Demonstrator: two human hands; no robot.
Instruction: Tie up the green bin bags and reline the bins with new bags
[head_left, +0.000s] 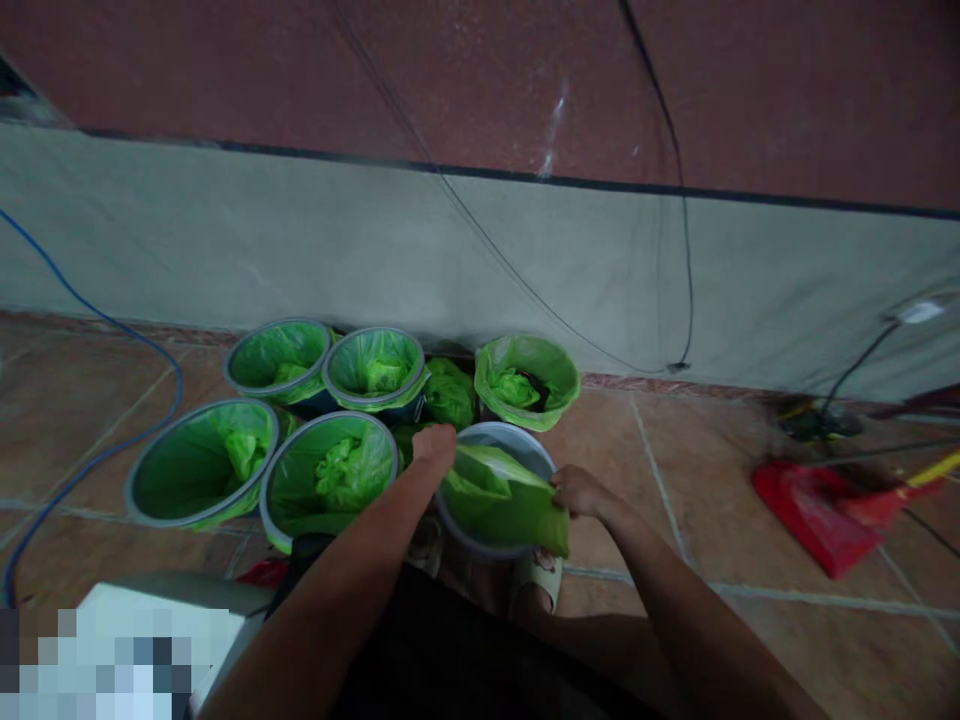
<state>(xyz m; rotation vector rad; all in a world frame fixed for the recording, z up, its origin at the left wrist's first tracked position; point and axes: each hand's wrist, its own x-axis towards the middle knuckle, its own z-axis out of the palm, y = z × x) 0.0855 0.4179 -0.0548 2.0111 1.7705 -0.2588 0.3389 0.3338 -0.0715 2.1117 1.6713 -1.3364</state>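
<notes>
A grey bin (501,436) stands on the tiled floor right in front of me. A green plastic liner bag (499,498) lies across its mouth. My left hand (433,444) grips the bag's far left edge at the bin's rim. My right hand (577,492) pinches the bag's right edge on the opposite side. Both hands are closed on the bag, which is stretched between them. Around it stand several other bins lined with green bags, such as one (330,472) to the left and one (527,380) behind.
A grey and maroon wall (480,240) runs behind the bins, with black cables (679,200) hanging down it. A blue hose (112,440) curves over the floor at left. A red dustpan (814,510) lies at right. A white box (150,640) sits at lower left.
</notes>
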